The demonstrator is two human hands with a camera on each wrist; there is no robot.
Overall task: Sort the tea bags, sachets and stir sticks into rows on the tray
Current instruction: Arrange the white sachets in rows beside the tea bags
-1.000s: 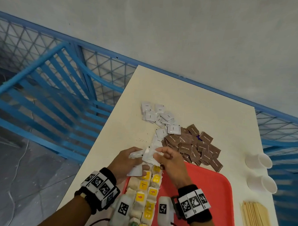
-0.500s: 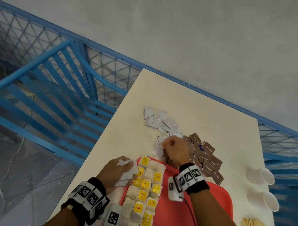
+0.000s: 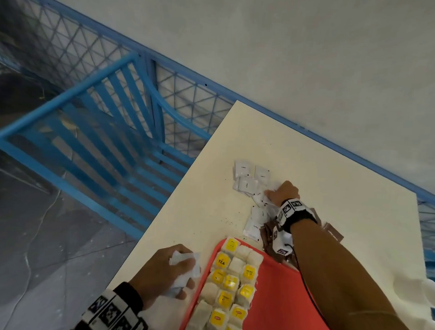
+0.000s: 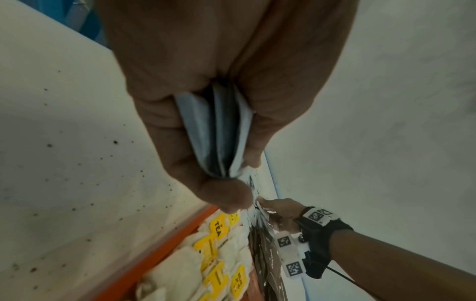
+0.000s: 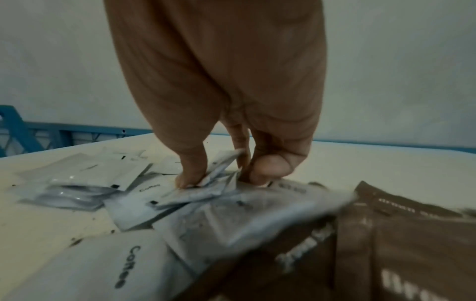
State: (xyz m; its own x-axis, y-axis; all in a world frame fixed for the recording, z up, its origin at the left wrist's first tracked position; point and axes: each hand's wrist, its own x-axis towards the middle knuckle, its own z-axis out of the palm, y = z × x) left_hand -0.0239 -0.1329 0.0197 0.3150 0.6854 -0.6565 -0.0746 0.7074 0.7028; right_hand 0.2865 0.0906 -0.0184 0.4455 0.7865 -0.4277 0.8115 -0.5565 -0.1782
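Tea bags (image 3: 232,286) in tray (image 3: 280,302); sachets (image 3: 250,180) behind tray.

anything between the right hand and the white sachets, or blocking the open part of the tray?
Nothing visible. The right hand is already pinching white sachets in the pile on the table. The tray is bare red beside the tea bags; only the right forearm crosses above it.

A cream worktop (image 3: 310,168) meets a grey wall (image 3: 265,43); blue railing (image 3: 102,126) (mesh-filled) borders the grey floor (image 3: 36,232).
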